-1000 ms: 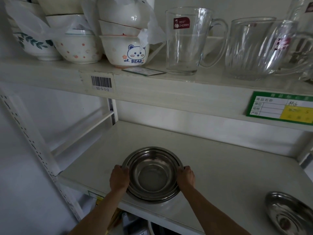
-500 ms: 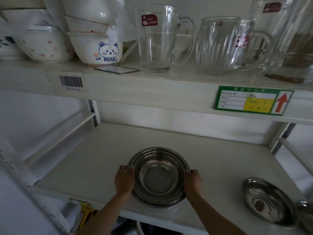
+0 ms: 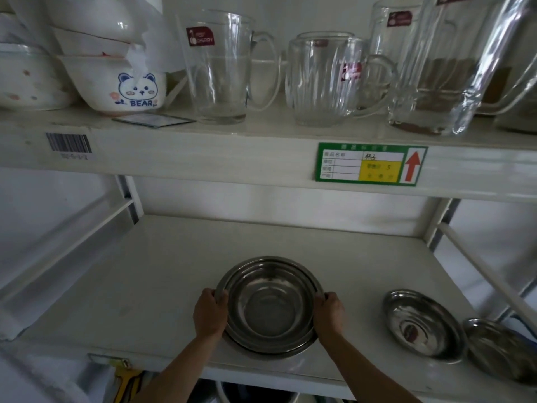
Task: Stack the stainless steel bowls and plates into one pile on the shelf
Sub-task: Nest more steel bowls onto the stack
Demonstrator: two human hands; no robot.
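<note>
1. Left hand is gripping the left rim of the nested stainless steel bowls, fingers curled over the edge and thumb hooking inside.
2. Right hand is doing the same thing on the right rim, fingers wrapping round the outside.
3. The bowls are sitting (or maybe just barely off, honestly can't tell) near the front edge of the white lower shelf, pretty much centered.
4. Off to the right on the same shelf, a stainless steel plate is lying well apart from the bowls, and a second steel dish is sitting just beside it, right at the frame edge.
5. Up top, the upper shelf is holding a bear-print ceramic bowl, glass mugs and a green price label.
</note>
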